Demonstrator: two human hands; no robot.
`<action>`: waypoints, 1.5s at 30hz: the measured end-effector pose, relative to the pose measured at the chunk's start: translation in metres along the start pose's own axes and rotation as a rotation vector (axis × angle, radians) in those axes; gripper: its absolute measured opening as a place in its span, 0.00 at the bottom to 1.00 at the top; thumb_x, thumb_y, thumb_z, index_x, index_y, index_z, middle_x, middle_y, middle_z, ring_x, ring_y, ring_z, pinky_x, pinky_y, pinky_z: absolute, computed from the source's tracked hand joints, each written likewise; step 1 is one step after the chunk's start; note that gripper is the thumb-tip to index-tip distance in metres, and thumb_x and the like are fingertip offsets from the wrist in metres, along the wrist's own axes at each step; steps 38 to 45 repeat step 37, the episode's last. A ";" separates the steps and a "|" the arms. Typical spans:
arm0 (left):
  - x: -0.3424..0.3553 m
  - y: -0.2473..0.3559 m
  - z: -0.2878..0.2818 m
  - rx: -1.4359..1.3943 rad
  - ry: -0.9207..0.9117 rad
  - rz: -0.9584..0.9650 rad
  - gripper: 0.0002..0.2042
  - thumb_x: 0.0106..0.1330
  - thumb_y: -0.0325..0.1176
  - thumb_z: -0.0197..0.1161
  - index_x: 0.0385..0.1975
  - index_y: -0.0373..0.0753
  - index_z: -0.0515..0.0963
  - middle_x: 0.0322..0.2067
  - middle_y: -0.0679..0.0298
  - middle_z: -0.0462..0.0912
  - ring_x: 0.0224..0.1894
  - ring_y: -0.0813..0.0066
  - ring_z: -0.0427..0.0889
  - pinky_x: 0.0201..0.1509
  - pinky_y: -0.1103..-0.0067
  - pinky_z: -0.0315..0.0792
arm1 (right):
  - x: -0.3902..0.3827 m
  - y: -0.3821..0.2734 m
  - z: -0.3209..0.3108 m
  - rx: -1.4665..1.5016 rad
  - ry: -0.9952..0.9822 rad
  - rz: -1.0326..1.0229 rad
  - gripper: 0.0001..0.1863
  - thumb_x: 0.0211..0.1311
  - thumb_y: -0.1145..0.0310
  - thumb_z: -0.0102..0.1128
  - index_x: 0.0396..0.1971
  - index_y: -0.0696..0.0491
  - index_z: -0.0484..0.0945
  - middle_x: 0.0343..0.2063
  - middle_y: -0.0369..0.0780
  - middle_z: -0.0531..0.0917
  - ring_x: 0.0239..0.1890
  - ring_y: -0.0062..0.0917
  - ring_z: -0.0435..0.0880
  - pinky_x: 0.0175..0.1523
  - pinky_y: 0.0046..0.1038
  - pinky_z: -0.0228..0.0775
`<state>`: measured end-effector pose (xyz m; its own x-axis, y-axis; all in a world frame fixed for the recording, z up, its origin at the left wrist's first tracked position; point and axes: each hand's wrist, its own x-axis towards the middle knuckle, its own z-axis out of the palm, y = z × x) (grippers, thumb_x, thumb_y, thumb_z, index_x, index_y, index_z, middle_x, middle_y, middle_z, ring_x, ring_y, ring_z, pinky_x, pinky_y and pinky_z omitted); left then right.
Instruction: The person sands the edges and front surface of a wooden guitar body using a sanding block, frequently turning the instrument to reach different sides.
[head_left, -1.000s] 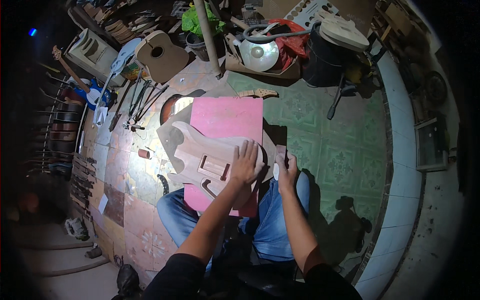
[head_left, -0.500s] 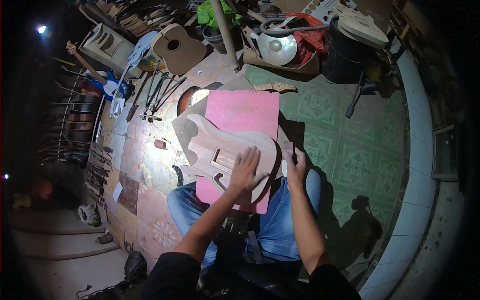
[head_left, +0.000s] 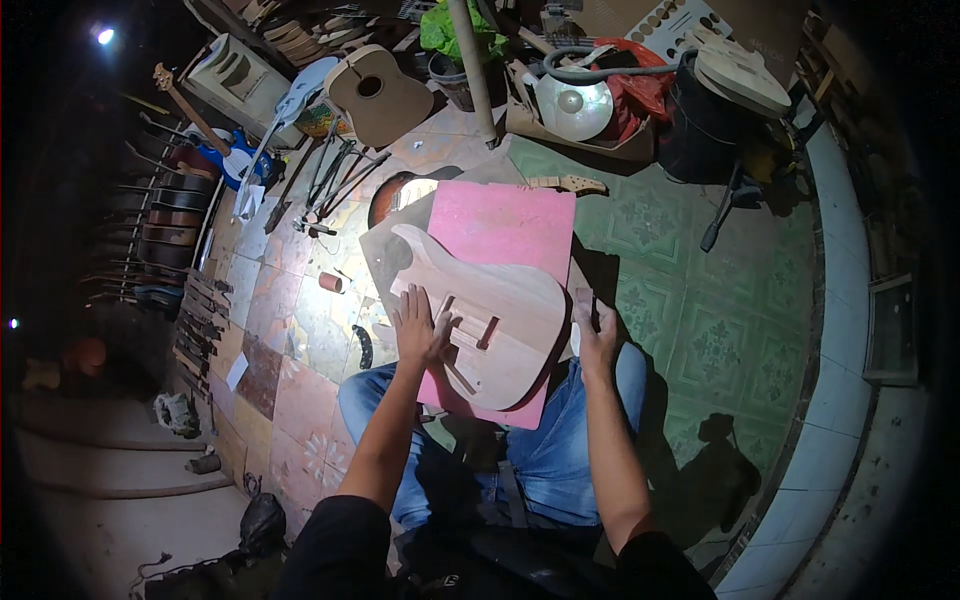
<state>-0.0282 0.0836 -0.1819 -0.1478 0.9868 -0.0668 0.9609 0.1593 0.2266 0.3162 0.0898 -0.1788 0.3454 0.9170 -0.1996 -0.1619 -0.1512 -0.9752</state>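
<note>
A bare, pale wooden electric guitar body [head_left: 525,305] with slots cut in its face lies on a pink board [head_left: 505,215] over my lap. My left hand [head_left: 418,330] rests at the body's left end, fingers stretched out and thumb apart, gripping nothing. It hides part of the edge there. Just off the body's right edge, my right hand [head_left: 598,335] is closed on a small flat brown block [head_left: 584,298] that sticks up past the fingers. Whether sandpaper is on it I cannot tell.
Beyond the board lies a sunburst guitar [head_left: 392,195]. On the left floor are a reddish-brown roll [head_left: 332,283] and a black curved piece [head_left: 362,346]. An acoustic guitar body [head_left: 375,95] and a black bucket [head_left: 700,135] stand farther back. Several guitars hang at the left.
My left hand has slid from the middle of the guitar body to its left end, uncovering the slots. My right hand stays beside the right edge with the block. The view has shifted slightly.
</note>
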 end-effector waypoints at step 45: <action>-0.093 0.042 0.014 0.118 0.013 -0.278 0.46 0.56 0.72 0.64 0.75 0.59 0.64 0.39 0.50 0.77 0.42 0.53 0.78 0.46 0.56 0.69 | -0.004 0.000 0.009 -0.145 -0.115 -0.035 0.28 0.70 0.68 0.68 0.63 0.62 0.68 0.56 0.47 0.81 0.58 0.29 0.80 0.65 0.30 0.70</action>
